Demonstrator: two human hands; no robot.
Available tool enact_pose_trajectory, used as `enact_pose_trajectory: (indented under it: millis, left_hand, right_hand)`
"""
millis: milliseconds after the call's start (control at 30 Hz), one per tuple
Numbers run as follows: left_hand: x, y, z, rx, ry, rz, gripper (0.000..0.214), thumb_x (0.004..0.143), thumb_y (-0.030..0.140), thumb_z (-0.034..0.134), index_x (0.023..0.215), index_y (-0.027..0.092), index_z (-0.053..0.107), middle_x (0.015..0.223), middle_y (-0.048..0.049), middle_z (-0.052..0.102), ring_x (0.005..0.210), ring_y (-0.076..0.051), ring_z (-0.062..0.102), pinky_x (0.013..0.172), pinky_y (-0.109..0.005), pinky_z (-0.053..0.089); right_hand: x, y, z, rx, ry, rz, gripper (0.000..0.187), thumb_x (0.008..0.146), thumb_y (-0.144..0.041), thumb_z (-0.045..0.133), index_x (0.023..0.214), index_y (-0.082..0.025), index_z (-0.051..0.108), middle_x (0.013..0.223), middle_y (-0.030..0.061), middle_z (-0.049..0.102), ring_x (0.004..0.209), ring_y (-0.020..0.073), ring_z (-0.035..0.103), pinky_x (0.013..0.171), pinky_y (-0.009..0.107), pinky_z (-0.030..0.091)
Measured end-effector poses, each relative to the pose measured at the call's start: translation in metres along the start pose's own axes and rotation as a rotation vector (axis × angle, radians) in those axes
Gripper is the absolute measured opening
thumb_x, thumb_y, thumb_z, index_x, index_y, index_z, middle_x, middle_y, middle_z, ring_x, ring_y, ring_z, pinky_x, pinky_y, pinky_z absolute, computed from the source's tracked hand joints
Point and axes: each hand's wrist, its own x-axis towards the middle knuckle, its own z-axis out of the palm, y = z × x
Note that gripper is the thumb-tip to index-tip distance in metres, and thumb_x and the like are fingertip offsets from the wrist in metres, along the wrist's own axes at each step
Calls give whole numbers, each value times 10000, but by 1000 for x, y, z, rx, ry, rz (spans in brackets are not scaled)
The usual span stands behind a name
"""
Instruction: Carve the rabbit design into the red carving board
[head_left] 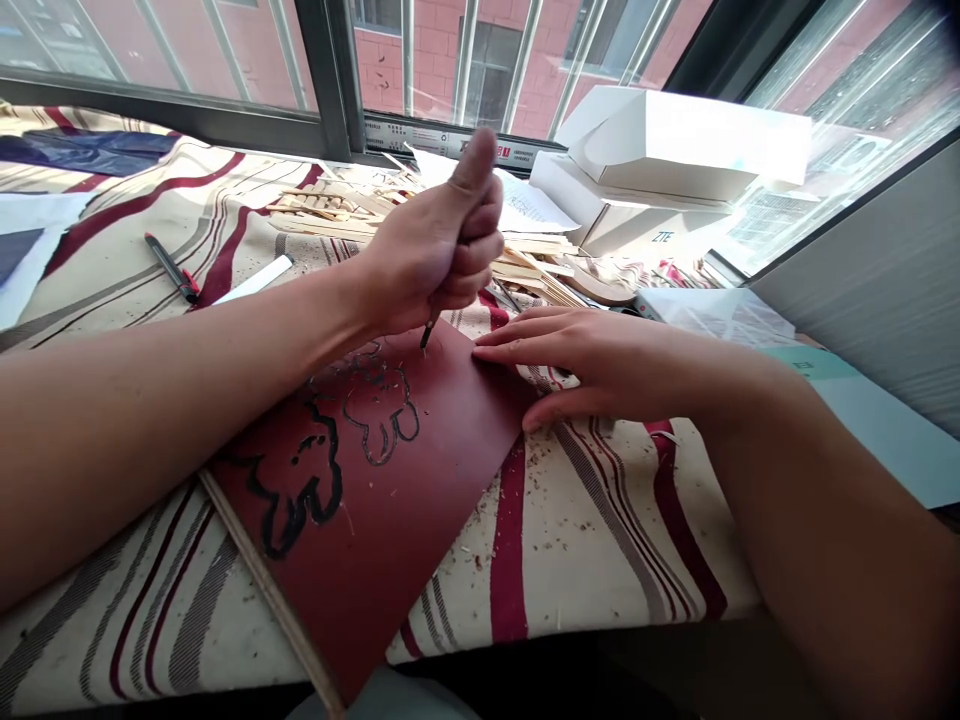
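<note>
Two black-outlined cartoon figures [337, 470] mark the near left part of the dark red board [420, 520], which lies askew in front of me on the striped cloth [592, 570]. My right hand [607, 365] rests with straight, ungripping fingers at the board's right edge, while my left hand [450, 245] has its fingers curled round a slim tool [427, 333], its dark tip at the board's far part. Farther off lie a black-and-red pen [171, 266], thin wooden strips [330, 215] and a white box [630, 230] lettered ZTE, before the window [337, 90].
</note>
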Motion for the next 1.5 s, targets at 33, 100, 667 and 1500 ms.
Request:
enact_pose_trajectory:
  millis: [33, 100, 667, 1500]
  left_hand:
    - [0, -2, 3, 45, 32, 5, 681, 1204, 513, 255, 600, 206, 319, 456, 69, 204, 357, -34, 143, 391, -200, 69]
    - [0, -8, 10, 119, 143, 66, 653, 1193, 464, 383, 596, 207, 321, 470, 61, 245, 386, -33, 189, 399, -200, 109]
    - [-2, 2, -5, -53, -117, -44, 734, 1186, 598, 202, 579, 205, 331, 472, 81, 149, 341, -19, 111, 375, -171, 60]
    - [-1, -13, 8, 25, 230, 137, 672, 1131, 612, 503, 634, 216, 285, 487, 74, 227, 384, -20, 198, 399, -188, 113]
  right_hand:
    - [0, 0, 0, 6, 2, 1, 677, 1009, -545, 760, 1603, -244, 643, 1596, 98, 679, 1541, 355, 567, 1299, 551, 466]
    - [0, 1, 0, 14, 6, -1, 681, 1007, -548, 762, 1600, -232, 647, 1596, 106, 678, 1549, 359, 559, 1307, 555, 455]
    - [0, 4, 2, -22, 8, -10, 710, 1015, -589, 738, 1607, -210, 637, 1606, 127, 666, 1535, 361, 580, 1286, 556, 471]
    - [-1, 5, 3, -7, 17, -18, 696, 1017, -588, 736, 1604, -225, 641, 1604, 124, 668, 1539, 359, 582, 1279, 563, 485]
